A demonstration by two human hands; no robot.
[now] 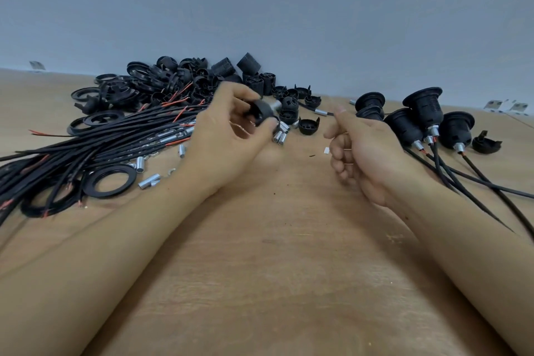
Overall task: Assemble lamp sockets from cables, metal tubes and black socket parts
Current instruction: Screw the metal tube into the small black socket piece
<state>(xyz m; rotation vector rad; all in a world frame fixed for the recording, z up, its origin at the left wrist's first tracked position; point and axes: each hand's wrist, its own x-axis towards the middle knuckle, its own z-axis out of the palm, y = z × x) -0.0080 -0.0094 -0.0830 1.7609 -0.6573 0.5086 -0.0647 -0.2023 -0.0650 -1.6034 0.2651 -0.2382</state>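
You are gripping a black cap [261, 111] with a tube [275, 106] in your left hand [228, 136] above the table [274, 254]. Your right hand [364, 150] is pinching a cable [313, 109]. Finished sockets [419, 121] are lying beside it.

Wooden table [274, 269] under black cables [95, 139], socket parts [173, 81], metal tubes [280, 136].

Table [274, 240]: under everything, wall [260, 9] behind.
Far left: parts heap [179, 81] against wall.
Left, nearer: cables [86, 147], with rings [109, 180] and tubes [148, 180] among them.
Centre: hands [222, 136] over table, caps [309, 124] behind.
Right: finished sockets [422, 113], leads trailing forward.
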